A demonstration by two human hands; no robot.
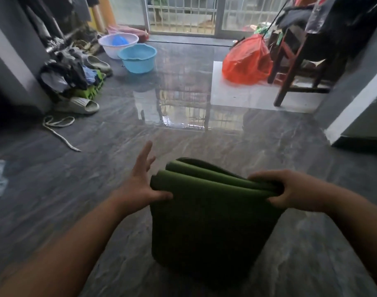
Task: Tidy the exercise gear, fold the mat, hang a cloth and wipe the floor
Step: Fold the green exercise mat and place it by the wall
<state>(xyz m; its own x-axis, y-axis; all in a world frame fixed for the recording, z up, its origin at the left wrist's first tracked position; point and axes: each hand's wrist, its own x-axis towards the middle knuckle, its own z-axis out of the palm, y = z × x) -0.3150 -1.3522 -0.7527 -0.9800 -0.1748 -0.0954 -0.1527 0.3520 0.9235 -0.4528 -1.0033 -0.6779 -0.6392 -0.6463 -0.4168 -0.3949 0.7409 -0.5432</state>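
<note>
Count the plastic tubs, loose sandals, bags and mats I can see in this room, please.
Basins: 2, a white basin and a blue basin
Slippers: 2, a near slipper and a far slipper
Bags: 1, the orange bag
Mats: 1, the folded green mat
Total: 6

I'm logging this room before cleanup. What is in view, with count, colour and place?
mat: 1, green, folded, held upright at centre front
basins: 2, one blue, one white, far left floor
plastic bag: 1, orange-red, far right floor by the chair
chair: 1, dark wood, far right
slippers: pale, left by the clothes pile
rope: 1, white, left floor
left hand: fingers spread, thumb on mat
right hand: grips mat's top edge
</note>
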